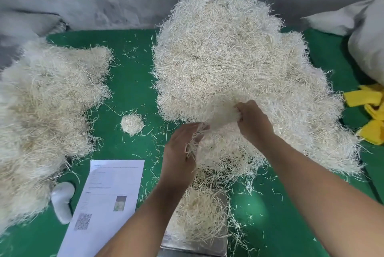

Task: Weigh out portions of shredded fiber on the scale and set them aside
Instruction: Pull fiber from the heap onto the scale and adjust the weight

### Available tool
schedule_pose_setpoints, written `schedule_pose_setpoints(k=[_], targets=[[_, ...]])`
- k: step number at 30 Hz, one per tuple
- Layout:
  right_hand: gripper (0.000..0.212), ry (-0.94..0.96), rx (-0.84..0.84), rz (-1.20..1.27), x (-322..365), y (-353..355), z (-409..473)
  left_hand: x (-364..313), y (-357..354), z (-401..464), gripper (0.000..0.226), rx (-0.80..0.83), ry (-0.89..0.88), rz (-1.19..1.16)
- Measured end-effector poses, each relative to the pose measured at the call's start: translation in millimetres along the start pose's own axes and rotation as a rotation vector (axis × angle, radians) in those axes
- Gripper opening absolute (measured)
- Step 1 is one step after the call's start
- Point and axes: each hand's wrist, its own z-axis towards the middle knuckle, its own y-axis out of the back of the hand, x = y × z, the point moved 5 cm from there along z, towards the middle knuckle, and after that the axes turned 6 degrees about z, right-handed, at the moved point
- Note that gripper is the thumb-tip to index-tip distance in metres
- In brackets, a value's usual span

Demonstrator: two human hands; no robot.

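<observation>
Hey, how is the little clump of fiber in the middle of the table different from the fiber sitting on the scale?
The little clump is a small, tight ball; the fiber on the scale is a bigger, looser, flatter heap with strands spilling over the edges. The clump lies straight on the green table cover, apart from both hands; the scale's fiber rests on a metal pan, under the forearms. Both are the same pale shredded strands.

left hand point(178, 152) bare | right hand point(254, 123) bare | forearms unsleeved
</observation>
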Motion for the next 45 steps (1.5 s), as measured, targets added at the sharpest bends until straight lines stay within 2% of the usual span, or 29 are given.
schedule_pose_setpoints(k=[2,4,6,9,11,13,16,18,19,21,23,24,26,27,28,29,30,32,33,34,36,37,38,39,40,41,42,43,45], targets=[[0.020,-0.076,0.007,0.018,-23.8,-3.3,11.0,19.1,7.3,-11.3,0.076,-0.047,0.207,0.032],[0.020,-0.240,-0.029,0.091,-58.9,1.3,18.5,39.1,24.1,-20.4,0.056,-0.135,0.356,0.061],[0.033,-0.425,-0.063,0.159,-98.2,8.8,21.2,43.8,47.7,-19.1,0.042,-0.193,0.359,0.192],[0.064,-0.568,0.020,0.308,-130.5,7.5,22.1,50.3,73.0,-17.8,0.054,-0.191,0.313,0.107],[0.061,-0.545,0.098,0.368,-127.7,2.0,21.9,60.5,79.9,-23.8,0.067,-0.173,0.393,0.020],[0.059,-0.449,0.253,0.275,-113.4,-1.0,14.8,67.7,80.0,-31.7,0.068,-0.174,0.460,-0.054],[0.099,-0.265,0.613,0.149,-83.8,5.4,-17.5,68.4,76.9,-41.7,0.045,-0.143,0.521,-0.180],[0.112,-0.142,0.748,0.043,-68.7,26.7,-41.3,63.4,76.2,-46.1,0.048,-0.101,0.572,-0.155],[0.109,-0.100,0.736,0.039,-62.2,41.3,-51.9,61.5,76.8,-49.9,0.052,-0.104,0.605,-0.132],[0.097,-0.068,0.554,0.127,-44.7,71.0,-71.3,54.2,75.9,-53.9,0.039,-0.152,0.623,-0.229],[0.086,-0.047,0.309,0.259,-18.1,85.7,-93.3,36.4,71.1,-52.6,0.028,-0.162,0.638,-0.427],[0.083,-0.015,0.254,0.352,0.0,83.4,-107.9,30.7,66.7,-55.2,0.029,-0.156,0.675,-0.542],[0.083,0.076,0.354,0.597,40.2,62.4,-140.4,17.1,53.0,-62.0,0.028,-0.043,0.667,-0.616],[0.085,0.087,0.472,0.743,61.2,50.6,-159.7,8.7,46.9,-66.7,0.016,0.017,0.641,-0.594],[0.083,0.065,0.568,0.893,77.7,39.7,-177.2,-1.0,41.2,-69.1,0.025,0.045,0.629,-0.636],[0.079,0.025,0.611,1.023,88.9,32.0,-190.7,-8.4,35.5,-69.6,0.045,0.048,0.609,-0.726],[0.069,-0.017,0.613,1.132,94.9,26.2,-199.1,-19.5,30.6,-66.6,0.047,0.069,0.607,-0.857],[0.036,-0.079,0.543,1.280,103.1,24.0,-204.5,-34.7,30.3,-62.2,0.023,0.061,0.579,-0.911],[0.023,-0.124,0.491,1.339,104.5,24.0,-205.0,-35.7,32.2,-63.0,0.026,0.059,0.565,-0.848],[0.019,-0.183,0.449,1.404,103.0,23.3,-205.8,-32.8,36.5,-66.3,0.032,0.047,0.604,-0.798],[0.020,-0.318,0.431,1.586,98.7,20.8,-207.7,-21.7,47.1,-76.7,0.033,-0.021,0.594,-0.493],[0.021,-0.366,0.469,1.702,99.9,18.8,-210.0,-9.2,48.3,-85.8,0.040,-0.026,0.626,-0.485],[0.022,-0.389,0.535,1.794,102.8,14.7,-213.4,-3.5,48.8,-91.7,0.047,-0.048,0.740,-0.581],[0.023,-0.377,0.613,1.854,110.0,12.0,-217.7,0.2,45.3,-97.5,0.052,0.009,0.813,-0.634],[0.024,-0.345,0.663,1.873,114.5,6.1,-221.3,-6.6,43.0,-102.2,0.059,0.101,0.900,-0.701],[0.024,-0.319,0.695,1.863,117.8,-0.5,-224.9,-8.3,39.6,-103.8,0.066,0.178,0.871,-0.714],[0.024,-0.294,0.693,1.804,117.5,-8.9,-227.0,-10.2,39.1,-107.9,0.067,0.179,0.902,-0.814],[0.024,-0.269,0.658,1.684,116.5,-15.2,-228.0,-11.3,35.9,-111.3,0.062,0.225,0.872,-0.916],[0.014,-0.176,0.491,1.289,106.3,-21.6,-225.8,-7.3,28.7,-128.1,0.045,0.353,1.039,-1.037]])
